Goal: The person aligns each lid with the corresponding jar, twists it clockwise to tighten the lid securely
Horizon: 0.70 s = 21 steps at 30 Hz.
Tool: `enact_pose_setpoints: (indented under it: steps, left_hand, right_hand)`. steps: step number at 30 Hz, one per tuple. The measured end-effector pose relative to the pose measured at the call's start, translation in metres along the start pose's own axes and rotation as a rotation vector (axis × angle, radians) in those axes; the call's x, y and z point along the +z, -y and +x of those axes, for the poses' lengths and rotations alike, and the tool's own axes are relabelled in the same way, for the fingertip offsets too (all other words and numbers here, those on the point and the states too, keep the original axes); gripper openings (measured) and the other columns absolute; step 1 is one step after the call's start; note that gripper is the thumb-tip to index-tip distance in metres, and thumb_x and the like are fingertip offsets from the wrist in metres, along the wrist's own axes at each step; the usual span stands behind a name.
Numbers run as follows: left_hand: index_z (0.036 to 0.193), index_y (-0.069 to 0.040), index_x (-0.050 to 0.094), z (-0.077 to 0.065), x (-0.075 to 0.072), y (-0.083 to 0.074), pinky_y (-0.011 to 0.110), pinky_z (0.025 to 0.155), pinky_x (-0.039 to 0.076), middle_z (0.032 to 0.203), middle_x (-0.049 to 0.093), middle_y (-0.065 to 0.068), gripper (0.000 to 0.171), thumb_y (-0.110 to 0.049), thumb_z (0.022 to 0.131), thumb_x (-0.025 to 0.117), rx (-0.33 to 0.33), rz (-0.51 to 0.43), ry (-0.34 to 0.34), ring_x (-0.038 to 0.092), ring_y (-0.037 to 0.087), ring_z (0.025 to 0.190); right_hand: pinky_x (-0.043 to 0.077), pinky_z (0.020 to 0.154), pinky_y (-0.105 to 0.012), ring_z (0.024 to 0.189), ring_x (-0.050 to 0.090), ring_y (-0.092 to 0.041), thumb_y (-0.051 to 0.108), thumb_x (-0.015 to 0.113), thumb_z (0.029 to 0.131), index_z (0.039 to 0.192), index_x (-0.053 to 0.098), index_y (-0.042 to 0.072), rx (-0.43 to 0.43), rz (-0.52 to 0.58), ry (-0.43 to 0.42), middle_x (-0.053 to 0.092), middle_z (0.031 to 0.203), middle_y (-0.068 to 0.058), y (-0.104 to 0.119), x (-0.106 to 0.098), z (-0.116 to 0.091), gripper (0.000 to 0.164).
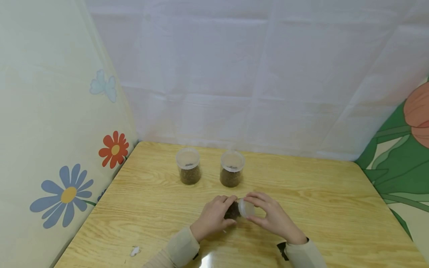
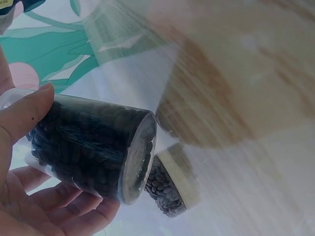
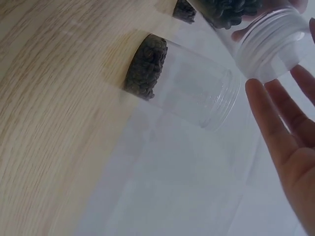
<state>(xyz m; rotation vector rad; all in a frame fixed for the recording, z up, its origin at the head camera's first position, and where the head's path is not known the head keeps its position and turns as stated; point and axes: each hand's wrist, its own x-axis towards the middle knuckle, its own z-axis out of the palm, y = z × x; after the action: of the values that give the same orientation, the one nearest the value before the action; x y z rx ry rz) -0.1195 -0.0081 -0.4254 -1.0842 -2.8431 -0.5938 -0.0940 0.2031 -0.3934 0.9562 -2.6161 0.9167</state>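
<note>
A clear jar [image 1: 232, 211] of small dark beans or seeds is tilted on its side between the two hands, near the front middle of the table. My left hand [image 1: 216, 216] grips the jar's body, thumb on one side and fingers on the other, as the left wrist view shows. At the other end, the fingers and thumb of my right hand [image 1: 270, 214] pinch around the clear ridged lid [image 1: 246, 208]. In the right wrist view, fingertips [image 3: 256, 88] of that hand touch the lid's edge.
Two similar clear jars, a left one [image 1: 190, 174] and a right one [image 1: 231, 177], stand upright behind the hands, each partly filled with dark beans or seeds. The wooden table [image 1: 301, 186] meets a white cloth backdrop [image 1: 214, 74]. A white patch [image 1: 135, 251] marks the tabletop at front left.
</note>
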Motion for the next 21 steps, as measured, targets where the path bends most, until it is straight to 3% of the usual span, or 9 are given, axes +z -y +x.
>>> enact_pose_setpoints:
  steps: [11, 21]
  left_hand:
    - [0.126, -0.011, 0.049, 0.0008, 0.0000, -0.0005, 0.028, 0.072, 0.050, 0.108, 0.061, 0.005, 0.066, -0.036, 0.072, 0.076, -0.004, -0.014, 0.009, 0.057, 0.018, 0.094]
    - [0.127, -0.012, 0.049, 0.0004, 0.0004, -0.0003, 0.028, 0.071, 0.050, 0.107, 0.061, 0.005, 0.066, -0.037, 0.072, 0.075, -0.012, -0.012, 0.016, 0.057, 0.018, 0.094]
  right_hand:
    - [0.048, 0.078, -0.044, 0.107, 0.050, -0.026, 0.008, 0.082, 0.062, 0.115, 0.061, 0.008, -0.123, -0.018, -0.027, 0.054, 0.120, -0.010, -0.0030, 0.0016, -0.0006, 0.057]
    - [0.049, 0.078, -0.042, 0.105, 0.052, -0.025, 0.008, 0.081, 0.062, 0.115, 0.061, 0.008, -0.098, -0.034, -0.027, 0.055, 0.117, -0.006, -0.0011, 0.0024, 0.0001, 0.056]
